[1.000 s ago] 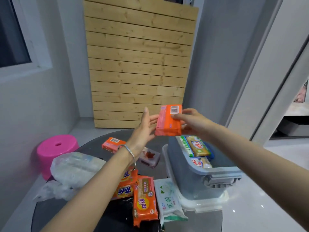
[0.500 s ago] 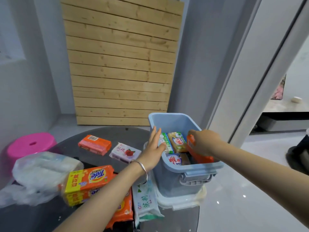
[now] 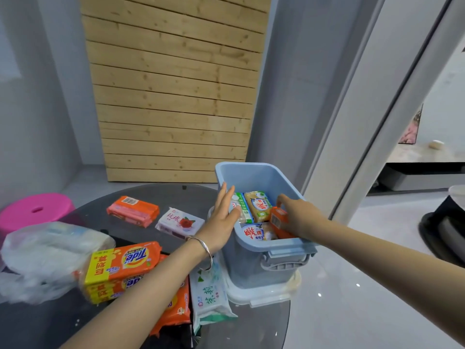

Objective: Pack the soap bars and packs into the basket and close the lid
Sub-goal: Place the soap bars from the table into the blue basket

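Half packed, about | grips orange bar point(image 3: 278, 219) inside basket point(image 3: 251, 177) with right hand point(image 3: 302, 217) | rests flat, straight-fingered left hand point(image 3: 221, 220) on basket rim | leaves Tide packs point(image 3: 123, 263) and others on table point(image 3: 176, 195) | needs lid point(image 3: 266, 297) on yet

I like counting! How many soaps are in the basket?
4: green-striped bar at left, yellow bar beside it, white bar nearer, orange bar in the right hand; more may hide.

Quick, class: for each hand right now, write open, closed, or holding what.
Left hand: open, straight fingers against the basket rim.
Right hand: holding the orange soap bar inside the basket.
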